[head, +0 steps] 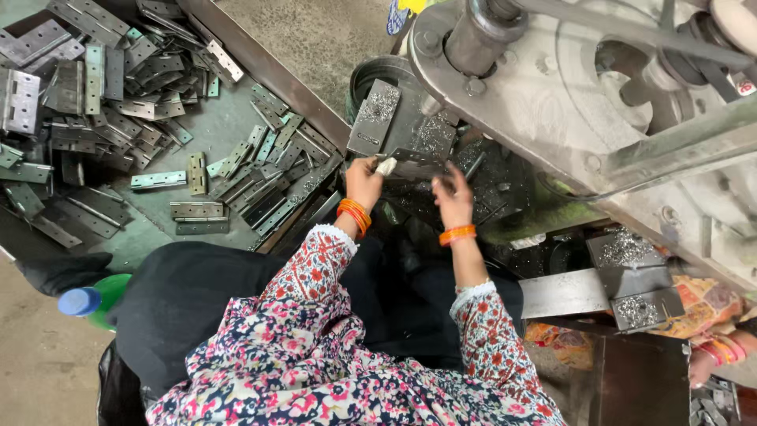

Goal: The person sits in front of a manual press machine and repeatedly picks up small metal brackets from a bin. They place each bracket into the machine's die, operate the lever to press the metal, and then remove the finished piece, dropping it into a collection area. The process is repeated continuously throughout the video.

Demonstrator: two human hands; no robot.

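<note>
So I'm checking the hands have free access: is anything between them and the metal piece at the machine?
Nothing visible is. The left hand already grips the metal piece at its end, and the right hand sits just beside it, under the machine.

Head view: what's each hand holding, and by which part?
Both hands share one flat metal plate at the machine. The left hand pinches its left end; the right hand rests at its right edge, grip unclear.

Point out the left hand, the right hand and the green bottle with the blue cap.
left hand [364, 180], head view, back of the hand.
right hand [453, 197], head view, back of the hand.
green bottle [110, 293], head view, green shoulder.
</note>
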